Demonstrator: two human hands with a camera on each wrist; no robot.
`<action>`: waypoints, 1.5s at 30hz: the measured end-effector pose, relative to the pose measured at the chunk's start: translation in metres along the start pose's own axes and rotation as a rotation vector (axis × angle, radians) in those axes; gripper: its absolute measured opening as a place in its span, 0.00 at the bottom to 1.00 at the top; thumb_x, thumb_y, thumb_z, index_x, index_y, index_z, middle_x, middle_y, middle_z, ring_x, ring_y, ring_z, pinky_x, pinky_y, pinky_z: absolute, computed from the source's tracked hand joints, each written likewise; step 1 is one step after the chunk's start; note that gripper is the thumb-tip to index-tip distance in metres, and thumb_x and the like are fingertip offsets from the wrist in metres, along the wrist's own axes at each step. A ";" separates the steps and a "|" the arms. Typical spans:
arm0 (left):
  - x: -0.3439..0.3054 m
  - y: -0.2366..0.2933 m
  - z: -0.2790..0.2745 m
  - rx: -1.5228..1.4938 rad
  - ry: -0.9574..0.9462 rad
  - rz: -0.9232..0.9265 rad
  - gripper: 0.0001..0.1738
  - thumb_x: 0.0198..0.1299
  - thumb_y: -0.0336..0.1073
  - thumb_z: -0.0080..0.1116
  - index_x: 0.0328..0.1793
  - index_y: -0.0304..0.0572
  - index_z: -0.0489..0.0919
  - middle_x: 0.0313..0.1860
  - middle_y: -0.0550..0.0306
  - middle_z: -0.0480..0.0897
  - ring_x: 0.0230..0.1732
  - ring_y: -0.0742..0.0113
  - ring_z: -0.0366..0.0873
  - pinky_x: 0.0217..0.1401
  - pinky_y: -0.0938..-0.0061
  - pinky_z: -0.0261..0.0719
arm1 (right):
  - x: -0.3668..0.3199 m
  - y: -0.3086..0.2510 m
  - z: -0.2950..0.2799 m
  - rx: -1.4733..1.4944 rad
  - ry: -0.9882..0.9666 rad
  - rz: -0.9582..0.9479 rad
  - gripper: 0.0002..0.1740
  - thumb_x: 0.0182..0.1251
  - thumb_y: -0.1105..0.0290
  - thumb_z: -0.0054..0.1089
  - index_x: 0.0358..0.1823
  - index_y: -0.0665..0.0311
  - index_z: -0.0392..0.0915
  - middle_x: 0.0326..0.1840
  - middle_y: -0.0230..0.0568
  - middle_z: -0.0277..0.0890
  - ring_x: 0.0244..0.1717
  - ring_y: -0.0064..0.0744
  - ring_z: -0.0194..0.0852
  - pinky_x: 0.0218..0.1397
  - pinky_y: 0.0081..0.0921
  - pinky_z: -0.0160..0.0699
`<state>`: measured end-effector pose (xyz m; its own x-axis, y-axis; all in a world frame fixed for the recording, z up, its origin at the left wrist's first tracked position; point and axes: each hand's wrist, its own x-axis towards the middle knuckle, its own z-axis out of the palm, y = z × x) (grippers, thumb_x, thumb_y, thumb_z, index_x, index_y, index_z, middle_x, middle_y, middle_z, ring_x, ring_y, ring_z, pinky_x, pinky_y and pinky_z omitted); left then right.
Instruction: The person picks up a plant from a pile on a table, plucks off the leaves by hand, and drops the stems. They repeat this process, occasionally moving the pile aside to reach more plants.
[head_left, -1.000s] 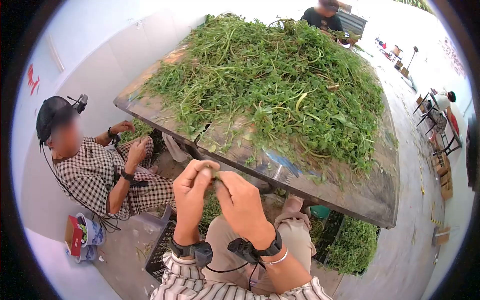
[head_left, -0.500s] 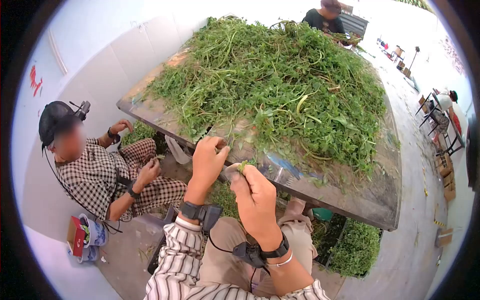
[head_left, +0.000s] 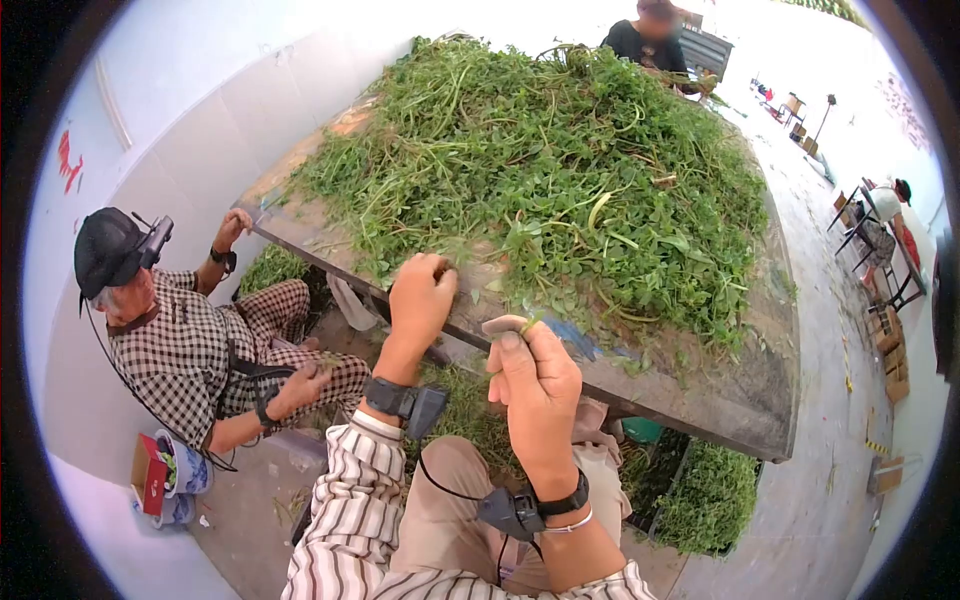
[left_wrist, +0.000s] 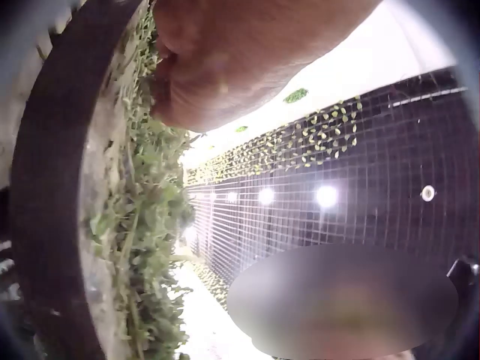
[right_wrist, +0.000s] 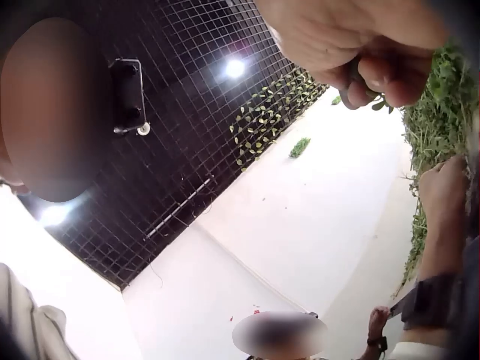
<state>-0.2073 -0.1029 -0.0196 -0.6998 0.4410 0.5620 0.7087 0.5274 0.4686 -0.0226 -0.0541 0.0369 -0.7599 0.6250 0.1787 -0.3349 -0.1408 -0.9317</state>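
Observation:
A large heap of leafy green stems [head_left: 560,170] covers much of the dark-edged table [head_left: 700,400]. My left hand [head_left: 422,300] is at the table's near edge, its bent fingers by the loose greens; blur hides whether they hold any. In the left wrist view its fingers [left_wrist: 169,82] overlap the heap. Nearer my body and farther right, my right hand [head_left: 540,390] is raised and pinches a small green sprig [head_left: 530,324] between thumb and fingers. A flat grey piece [head_left: 505,325] shows at its fingertips. In the right wrist view a small leaf [right_wrist: 381,103] pokes out beneath the curled fingers.
A person in a checked shirt [head_left: 165,350] sits at the left; another person [head_left: 650,45] is at the table's far end. Crates of greens [head_left: 710,495] stand under the table's right side. Below my hands lie more greens [head_left: 460,405]. A bucket [head_left: 185,470] stands lower left.
My hands, together over my lap a second ago, have parted. The left went forward to the table's edge; the right moved right, still with a sprig. The seated person's far hand rose to the table's corner.

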 end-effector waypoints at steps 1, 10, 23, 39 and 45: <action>0.001 0.003 -0.006 -0.191 -0.031 -0.137 0.08 0.53 0.33 0.56 0.32 0.35 0.78 0.31 0.52 0.77 0.33 0.58 0.73 0.38 0.65 0.71 | 0.001 0.001 -0.001 0.054 0.012 0.006 0.09 0.70 0.69 0.47 0.41 0.67 0.74 0.24 0.28 0.67 0.19 0.12 0.60 0.21 0.13 0.60; -0.021 0.006 -0.030 -0.683 -0.124 -0.366 0.07 0.61 0.32 0.53 0.41 0.36 0.75 0.31 0.64 0.78 0.31 0.80 0.67 0.35 0.81 0.67 | 0.006 -0.008 -0.008 0.405 0.082 0.069 0.09 0.71 0.69 0.47 0.42 0.66 0.74 0.25 0.29 0.68 0.18 0.12 0.56 0.21 0.15 0.61; -0.062 0.048 -0.014 -0.789 -0.139 -0.317 0.12 0.54 0.25 0.58 0.45 0.37 0.72 0.31 0.64 0.74 0.30 0.78 0.69 0.33 0.81 0.69 | 0.010 -0.014 -0.025 0.463 0.193 -0.010 0.09 0.69 0.68 0.49 0.43 0.65 0.76 0.26 0.27 0.69 0.17 0.11 0.53 0.21 0.14 0.57; -0.061 0.041 -0.006 -0.866 -0.132 -0.521 0.07 0.57 0.31 0.59 0.37 0.33 0.76 0.25 0.61 0.74 0.25 0.72 0.71 0.29 0.78 0.70 | 0.009 -0.017 -0.024 0.462 0.164 0.038 0.09 0.69 0.69 0.50 0.42 0.66 0.76 0.26 0.27 0.69 0.17 0.11 0.54 0.20 0.15 0.58; -0.065 0.055 -0.032 -1.305 0.065 -0.537 0.07 0.60 0.33 0.58 0.39 0.36 0.75 0.26 0.66 0.72 0.24 0.79 0.68 0.28 0.83 0.67 | 0.007 -0.012 -0.017 0.349 0.032 0.174 0.11 0.68 0.69 0.51 0.47 0.66 0.75 0.24 0.26 0.68 0.18 0.10 0.56 0.19 0.12 0.57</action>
<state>-0.1201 -0.1258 -0.0085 -0.9272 0.3516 0.1289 -0.0418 -0.4394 0.8973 -0.0147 -0.0351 0.0439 -0.8061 0.5917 0.0120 -0.3759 -0.4963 -0.7825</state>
